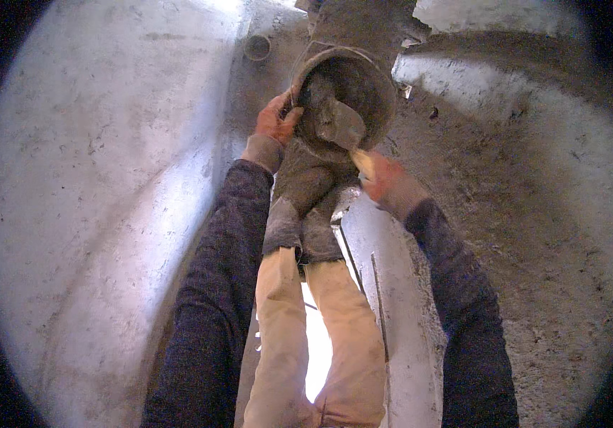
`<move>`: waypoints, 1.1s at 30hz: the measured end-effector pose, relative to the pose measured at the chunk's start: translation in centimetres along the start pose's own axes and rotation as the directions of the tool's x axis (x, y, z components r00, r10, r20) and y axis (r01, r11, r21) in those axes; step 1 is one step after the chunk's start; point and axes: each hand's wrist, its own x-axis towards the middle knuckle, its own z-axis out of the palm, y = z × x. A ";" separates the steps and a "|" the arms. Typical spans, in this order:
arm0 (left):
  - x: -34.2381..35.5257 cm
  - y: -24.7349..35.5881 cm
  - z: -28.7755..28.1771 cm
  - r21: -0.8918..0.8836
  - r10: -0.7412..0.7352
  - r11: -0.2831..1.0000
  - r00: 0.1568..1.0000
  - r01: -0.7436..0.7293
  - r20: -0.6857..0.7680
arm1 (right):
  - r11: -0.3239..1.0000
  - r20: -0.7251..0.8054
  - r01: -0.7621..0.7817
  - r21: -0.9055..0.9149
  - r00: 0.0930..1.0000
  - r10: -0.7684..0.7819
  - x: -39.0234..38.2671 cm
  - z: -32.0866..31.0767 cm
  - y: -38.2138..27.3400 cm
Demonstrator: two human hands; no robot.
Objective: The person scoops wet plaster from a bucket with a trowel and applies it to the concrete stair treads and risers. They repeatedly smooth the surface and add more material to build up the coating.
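A round, mud-smeared bucket (383, 89) stands in front of my feet, its open top facing up. My left hand (276, 123) holds the bucket's left rim, fingers on the outside and thumb toward the edge. In my right hand (386, 178) is the pale handle of a trowel (349, 127). The trowel's grey blade reaches over the near rim into the bucket, with a lump of wet grey mortar (324, 93) beside it. Both hands look reddish-orange, perhaps gloved; the right one is slightly blurred.
Smooth whitish wall surfaces (106, 157) curve up on the left. On the right is a rough surface coated brown-grey (506, 207). My dark boots (310, 185) stand just this side of the bucket. A small round cup-like object (257, 48) lies beyond my left hand.
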 end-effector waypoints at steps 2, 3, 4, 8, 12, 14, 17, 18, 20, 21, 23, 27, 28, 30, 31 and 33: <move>-0.2 0.3 0.2 0.147 0.099 0.985 0.994 -0.092 -0.040 | 0.981 -0.026 -0.124 -0.146 0.992 0.122 -1.1 -1.2 0.7; -0.2 0.3 0.3 0.159 0.086 0.984 0.995 -0.076 -0.053 | 0.923 0.018 -0.298 -0.245 0.950 0.312 -1.2 -3.1 -0.2; -0.2 0.2 0.3 0.172 0.072 0.983 0.995 -0.059 -0.067 | 0.823 0.040 -0.451 -0.347 0.869 0.493 -1.2 -4.4 -0.6; -0.6 0.1 1.4 0.153 0.137 0.982 0.976 -0.112 -0.168 | 0.816 -0.144 -0.394 -0.422 0.918 0.369 0.0 -6.6 0.8; -1.2 0.4 3.5 0.204 0.228 0.959 0.962 -0.196 -0.147 | 0.780 -0.074 -0.417 -0.466 0.897 0.436 2.7 -5.4 -0.1; -1.7 0.8 5.1 0.172 0.262 0.958 0.947 -0.230 -0.189 | 0.774 -0.024 -0.400 -0.490 0.894 0.447 3.1 -5.2 0.2; -1.5 1.0 4.4 0.145 0.151 0.981 0.976 -0.129 -0.155 | 0.809 0.189 -0.257 -0.528 0.893 0.408 3.9 -4.9 2.5; -1.7 0.3 3.9 0.164 0.157 0.978 0.975 -0.131 -0.156 | 0.839 0.305 -0.193 -0.509 0.871 0.385 4.3 -5.1 2.1; -1.7 -1.0 3.2 0.122 0.181 0.979 0.967 -0.161 -0.180 | 0.900 0.427 -0.114 -0.420 0.851 0.307 4.5 -4.5 2.0; -1.6 -1.8 2.6 0.078 0.197 0.980 0.960 -0.185 -0.200 | 0.931 0.438 -0.089 -0.354 0.864 0.249 4.3 -3.2 2.6; -1.4 -3.3 1.5 -0.006 0.141 0.989 0.971 -0.145 -0.195 | 0.971 0.406 -0.082 -0.224 0.898 0.170 4.1 -1.4 2.5; 0.5 -5.2 -0.8 -0.223 -0.031 0.975 0.994 0.007 -0.105 | 0.965 0.420 -0.218 0.146 0.897 0.139 5.8 1.4 1.3; 0.8 -5.6 -1.0 -0.292 -0.046 0.956 0.995 0.019 -0.088 | 0.927 0.470 -0.272 0.260 0.874 0.124 6.4 2.6 1.9; 0.6 -5.2 -1.4 -0.403 -0.183 0.901 0.983 0.160 -0.019 | 0.544 0.568 -0.556 0.628 0.806 0.168 6.8 3.9 0.1; 0.5 -4.5 -1.3 -0.455 -0.236 0.865 0.972 0.210 0.000 | 0.268 0.618 -0.638 0.722 0.769 0.165 6.8 4.1 -0.6; 0.6 -2.7 -0.9 -0.450 -0.276 0.854 0.961 0.261 0.034 | 0.316 0.506 -0.560 0.765 0.828 0.242 6.3 4.7 -0.1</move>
